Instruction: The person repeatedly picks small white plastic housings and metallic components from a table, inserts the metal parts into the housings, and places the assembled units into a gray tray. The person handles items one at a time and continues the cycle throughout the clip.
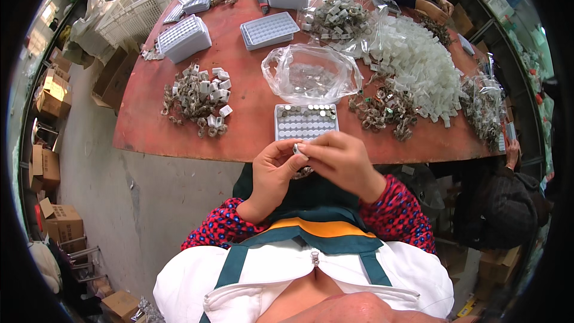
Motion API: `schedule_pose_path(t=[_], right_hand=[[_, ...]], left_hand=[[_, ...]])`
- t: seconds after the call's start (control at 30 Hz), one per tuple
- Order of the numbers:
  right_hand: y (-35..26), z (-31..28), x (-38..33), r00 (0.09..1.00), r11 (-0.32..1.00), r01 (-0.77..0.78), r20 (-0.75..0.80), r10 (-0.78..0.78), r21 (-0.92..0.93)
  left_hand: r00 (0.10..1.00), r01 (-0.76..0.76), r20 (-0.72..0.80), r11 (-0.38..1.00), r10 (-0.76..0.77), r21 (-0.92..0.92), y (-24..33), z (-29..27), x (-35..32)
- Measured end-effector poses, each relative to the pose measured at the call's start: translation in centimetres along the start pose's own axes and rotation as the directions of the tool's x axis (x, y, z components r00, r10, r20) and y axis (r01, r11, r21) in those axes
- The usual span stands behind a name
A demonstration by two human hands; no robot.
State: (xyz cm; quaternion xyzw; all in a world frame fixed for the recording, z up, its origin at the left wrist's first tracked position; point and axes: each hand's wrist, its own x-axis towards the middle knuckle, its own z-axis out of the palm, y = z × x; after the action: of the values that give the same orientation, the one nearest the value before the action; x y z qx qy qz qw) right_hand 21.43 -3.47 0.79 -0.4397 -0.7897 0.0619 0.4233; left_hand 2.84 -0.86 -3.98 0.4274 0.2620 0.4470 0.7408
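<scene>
Just in front of the table's near edge, my left hand pinches a small white plastic piece between thumb and fingers. My right hand is closed over the same piece, its fingertips pressed together against it; anything else in them is hidden. Below the hands shows a bit of brownish coiled lead, partly covered by the fingers. Directly beyond them lies a white tray with rows of round pockets. Shiny round metal discs sit in its far rows. An open clear plastic bag of similar discs touches the tray's far side.
Coiled leads with white blocks are heaped at left, more coils at right beside a large translucent-white parts pile. Stacked trays and a dark-and-red hand tool lie farther back. Another person's hands work at far right.
</scene>
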Motion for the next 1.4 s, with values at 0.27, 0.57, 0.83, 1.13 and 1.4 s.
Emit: schedule_pose_path(t=[0.27, 0.57, 0.83, 1.13, 1.4], right_hand=[[13.2, 0.8, 6.9, 0.904, 0.850, -0.399, 0.006, 0.427, -0.344], [17.2, 3.0, 8.3, 0.652, 0.712, -0.674, 0.294, 0.699, -0.198], [12.3, 1.2, 6.9, 0.721, 0.502, -0.652, 0.259, 0.643, 0.569], [6.6, 0.2, 5.9, 0.695, 0.242, -0.591, 0.333, 0.637, 0.770], [-0.2, 0.9, 1.7, 0.849, 0.614, -0.446, 0.092, 0.520, 0.651]], left_hand=[[0.991, 0.131, 0.027, 0.976, -0.128, -0.172, 1.2, -0.7, 0.5], [0.981, 0.194, 0.026, 0.968, -0.192, -0.160, 1.4, -1.2, 0.5], [0.985, 0.167, 0.011, 0.923, -0.174, -0.347, 1.8, -1.9, 1.5], [0.975, 0.214, 0.043, 0.875, -0.217, -0.434, 2.3, -1.6, 2.0], [0.972, 0.233, 0.104, 0.890, -0.209, -0.393, 2.1, -1.2, 1.6]])
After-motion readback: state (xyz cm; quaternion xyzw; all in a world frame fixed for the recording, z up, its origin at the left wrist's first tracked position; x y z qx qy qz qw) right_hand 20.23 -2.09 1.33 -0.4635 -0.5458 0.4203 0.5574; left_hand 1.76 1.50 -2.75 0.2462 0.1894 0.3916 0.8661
